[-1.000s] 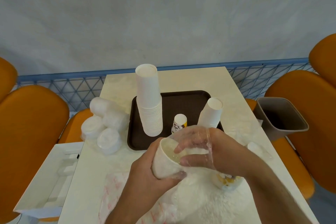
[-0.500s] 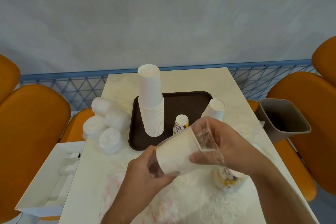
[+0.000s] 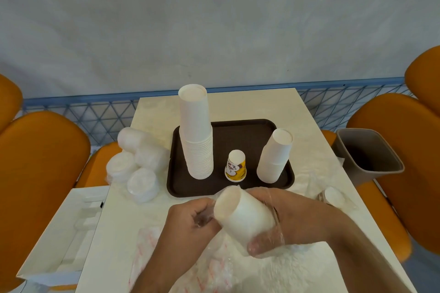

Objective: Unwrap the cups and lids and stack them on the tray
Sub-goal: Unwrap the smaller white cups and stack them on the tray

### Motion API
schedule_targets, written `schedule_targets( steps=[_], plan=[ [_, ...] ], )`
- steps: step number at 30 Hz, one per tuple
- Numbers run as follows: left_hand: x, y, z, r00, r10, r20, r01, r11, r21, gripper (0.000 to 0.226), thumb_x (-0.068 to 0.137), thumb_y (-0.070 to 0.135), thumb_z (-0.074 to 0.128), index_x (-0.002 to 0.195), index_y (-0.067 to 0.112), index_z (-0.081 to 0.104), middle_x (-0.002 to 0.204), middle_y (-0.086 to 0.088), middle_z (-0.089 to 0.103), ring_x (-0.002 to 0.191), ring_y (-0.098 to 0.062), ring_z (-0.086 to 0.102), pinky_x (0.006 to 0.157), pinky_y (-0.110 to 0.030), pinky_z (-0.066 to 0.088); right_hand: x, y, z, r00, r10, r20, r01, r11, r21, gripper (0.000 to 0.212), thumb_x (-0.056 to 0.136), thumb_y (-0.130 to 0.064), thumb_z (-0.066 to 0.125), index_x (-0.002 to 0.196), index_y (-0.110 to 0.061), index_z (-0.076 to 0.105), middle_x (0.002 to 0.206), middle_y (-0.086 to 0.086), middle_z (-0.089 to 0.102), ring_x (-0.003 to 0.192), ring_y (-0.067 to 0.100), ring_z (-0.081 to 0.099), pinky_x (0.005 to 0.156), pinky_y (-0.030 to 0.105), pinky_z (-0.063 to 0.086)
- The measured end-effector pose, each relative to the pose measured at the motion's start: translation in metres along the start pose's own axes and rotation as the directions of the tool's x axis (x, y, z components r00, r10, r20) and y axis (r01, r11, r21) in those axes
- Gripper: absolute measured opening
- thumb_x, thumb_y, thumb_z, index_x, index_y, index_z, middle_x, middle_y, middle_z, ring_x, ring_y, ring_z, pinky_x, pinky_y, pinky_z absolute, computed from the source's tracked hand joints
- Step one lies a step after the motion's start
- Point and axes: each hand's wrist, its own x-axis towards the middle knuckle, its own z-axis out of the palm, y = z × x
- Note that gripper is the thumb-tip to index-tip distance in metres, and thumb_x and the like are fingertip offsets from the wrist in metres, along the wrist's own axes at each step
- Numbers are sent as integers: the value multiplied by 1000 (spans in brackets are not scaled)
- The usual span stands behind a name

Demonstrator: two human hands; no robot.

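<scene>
A short stack of white cups (image 3: 242, 217) lies on its side above the table, base end pointing at the tray. My right hand (image 3: 281, 223) grips it, with clear plastic wrap (image 3: 276, 221) bunched round that wrist. My left hand (image 3: 190, 223) pinches a bit of clear wrap just left of the stack. On the dark brown tray (image 3: 247, 135) stand a tall stack of white cups (image 3: 196, 135), a small yellow printed cup (image 3: 235, 166) and a shorter white stack (image 3: 276, 157), all upside down.
Wrapped bundles of white lids (image 3: 138, 162) lie left of the tray. Crumpled plastic wrappers (image 3: 214, 266) cover the near table. A wrapped cup (image 3: 334, 197) lies at the right edge. A grey bin (image 3: 369, 154) stands right, a white box (image 3: 64, 228) left, orange chairs both sides.
The cup stack has come out of the clear wrap, which now sits back over my right wrist. The stack turned and moved lower; my left hand shifted from its mouth end to the wrap.
</scene>
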Motion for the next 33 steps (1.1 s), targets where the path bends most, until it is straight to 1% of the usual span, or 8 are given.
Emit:
schedule_targets(
  steps=[6,9,11,13,17,22,27,33],
  plan=[
    [2,-3,-12,998,15,-61,-17,999,-39,15,86,16,74,72,23,75,62,10,65,59,-3,57,58,-14,44,-7,2,-15,998,50,-42,-47,996,71,48,84,-35,80,123,-49,55,113,-28,66,108,-5,63,85,17,55],
    [2,-11,-18,993,-18,-117,7,996,-93,20,84,9,73,71,24,75,63,-3,64,55,-5,53,57,-20,45,-12,8,-28,979,141,-148,-154,985,-80,52,78,-37,84,116,-50,51,112,-25,64,103,-2,63,81,16,55],
    [1,-15,-21,989,-42,-144,22,990,-141,12,81,24,75,71,18,71,64,-17,57,55,-13,45,58,-28,40,-13,14,-36,941,148,-306,-196,971,-134,62,76,-39,85,120,-51,43,116,-20,59,100,2,61,79,19,54],
    [1,-19,-21,985,-63,-158,37,986,-165,25,75,37,72,74,13,70,67,-24,53,56,-16,41,59,-31,37,-11,19,-43,852,104,-513,-153,987,-53,79,79,-33,85,130,-54,29,114,-18,54,96,7,60,76,21,54],
    [1,-23,-14,986,-82,-144,56,983,-176,14,86,11,72,73,17,73,68,-20,61,56,-14,46,58,-29,42,6,25,-59,552,-10,-834,-34,999,-34,67,88,-29,76,127,-43,24,116,-7,45,92,16,59,60,21,55],
    [-1,-23,-10,987,-95,-128,68,976,-205,19,87,9,71,76,24,76,69,-5,69,60,-8,56,60,-18,46,38,37,-73,311,-54,-949,-46,996,-72,58,88,-33,77,130,-28,37,128,1,52,102,20,57,74,29,55],
    [-1,-27,-11,984,-120,-132,88,971,-224,14,88,13,70,79,23,73,77,-11,68,69,-22,61,70,-31,48,67,56,-74,316,-12,-949,-153,986,-63,49,86,-37,78,124,-26,48,133,5,57,104,21,58,86,36,54],
    [-3,-23,-14,976,-166,-140,126,958,-256,33,88,3,64,79,33,75,79,-4,73,71,-15,64,68,-22,49,80,84,-64,361,39,-932,-316,945,-83,39,88,-41,76,118,-19,65,134,4,61,108,19,58,91,30,46]
  ],
)
